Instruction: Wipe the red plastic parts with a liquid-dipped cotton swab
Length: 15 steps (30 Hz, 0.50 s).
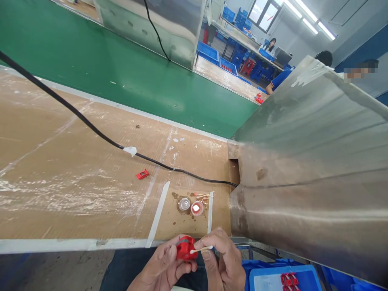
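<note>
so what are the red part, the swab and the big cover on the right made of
Red part: likely moulded plastic, glossy, even red colour.
Swab: thin pale stick, wood or paper, cannot tell which; the white tip looks like cotton.
Cover: sheet metal, probably stainless steel, dull brushed grey with soft streaky reflections.

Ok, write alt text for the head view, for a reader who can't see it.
The left hand holds a small red part while the right hand pinches a cotton swab, tip at the part, at a taped bench edge. Two small cups sit just beyond, near a black cable and a green conveyor belt.
</note>
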Motion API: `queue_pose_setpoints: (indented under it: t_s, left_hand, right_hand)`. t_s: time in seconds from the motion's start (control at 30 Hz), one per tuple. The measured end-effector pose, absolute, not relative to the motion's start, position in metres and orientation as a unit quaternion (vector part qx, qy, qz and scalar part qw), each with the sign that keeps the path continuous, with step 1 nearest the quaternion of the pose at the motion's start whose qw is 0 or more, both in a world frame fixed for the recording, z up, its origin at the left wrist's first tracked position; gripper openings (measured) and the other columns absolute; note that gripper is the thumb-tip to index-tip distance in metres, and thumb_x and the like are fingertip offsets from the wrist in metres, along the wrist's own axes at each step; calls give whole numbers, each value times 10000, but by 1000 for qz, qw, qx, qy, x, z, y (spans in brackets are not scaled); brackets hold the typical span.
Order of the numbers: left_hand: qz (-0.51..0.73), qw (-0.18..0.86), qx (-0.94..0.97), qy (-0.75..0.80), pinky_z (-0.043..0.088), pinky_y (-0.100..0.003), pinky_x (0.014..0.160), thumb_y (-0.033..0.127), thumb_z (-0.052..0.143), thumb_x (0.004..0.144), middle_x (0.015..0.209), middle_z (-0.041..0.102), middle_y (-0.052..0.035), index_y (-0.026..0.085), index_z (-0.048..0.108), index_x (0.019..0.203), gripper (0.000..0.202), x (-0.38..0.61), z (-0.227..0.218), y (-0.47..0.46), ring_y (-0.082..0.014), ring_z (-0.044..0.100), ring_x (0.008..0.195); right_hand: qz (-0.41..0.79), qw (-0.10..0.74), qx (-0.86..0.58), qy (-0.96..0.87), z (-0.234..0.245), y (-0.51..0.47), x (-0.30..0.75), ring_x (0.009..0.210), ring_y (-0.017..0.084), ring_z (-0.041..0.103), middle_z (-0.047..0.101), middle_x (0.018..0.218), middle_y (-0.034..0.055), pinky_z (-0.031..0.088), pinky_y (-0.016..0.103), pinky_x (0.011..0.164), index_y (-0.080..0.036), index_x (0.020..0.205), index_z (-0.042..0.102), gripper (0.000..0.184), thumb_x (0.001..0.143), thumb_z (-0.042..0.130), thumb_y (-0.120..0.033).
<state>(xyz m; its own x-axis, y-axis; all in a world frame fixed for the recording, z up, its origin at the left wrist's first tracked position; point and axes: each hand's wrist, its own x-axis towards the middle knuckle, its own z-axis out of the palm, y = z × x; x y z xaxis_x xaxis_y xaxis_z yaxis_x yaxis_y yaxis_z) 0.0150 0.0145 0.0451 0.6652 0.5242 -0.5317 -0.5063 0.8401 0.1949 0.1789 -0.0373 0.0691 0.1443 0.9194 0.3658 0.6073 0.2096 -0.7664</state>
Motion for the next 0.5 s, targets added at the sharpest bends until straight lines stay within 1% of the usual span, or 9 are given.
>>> queue_pose_setpoints:
  t_s: [0.1,0.2,0.37,0.5]
  left_hand:
    - [276,910,14,308,620,-251,787,545,1048,625,882,846,-71,197,900,988,525,14,45,15,-178,772,768]
    - [269,912,13,311,605,-248,787,546,1047,626,871,838,-64,205,896,996,526,14,45,15,-171,766,770]
    - [264,915,28,303,587,-226,758,589,1039,616,851,813,-70,158,890,1025,612,16,44,17,-159,752,760]
    - [258,922,33,287,582,-211,759,568,1045,622,861,805,-73,134,883,1012,605,16,41,18,-151,747,769]
  right_hand:
    - [172,424,-604,-653,68,-36,185,816,200,730,783,917,45,556,294,699,-274,1157,764,210,1100,569,-221]
    - [186,419,-614,-642,65,-38,185,832,208,733,786,930,41,564,298,706,-288,1151,770,206,1096,580,-231]
    - [183,407,-638,-628,62,-41,182,858,220,747,796,937,41,582,310,738,-300,1129,775,181,1083,610,-243]
    - [167,400,-647,-627,61,-41,181,871,228,754,801,931,42,597,323,788,-296,1124,776,171,1078,619,-249]
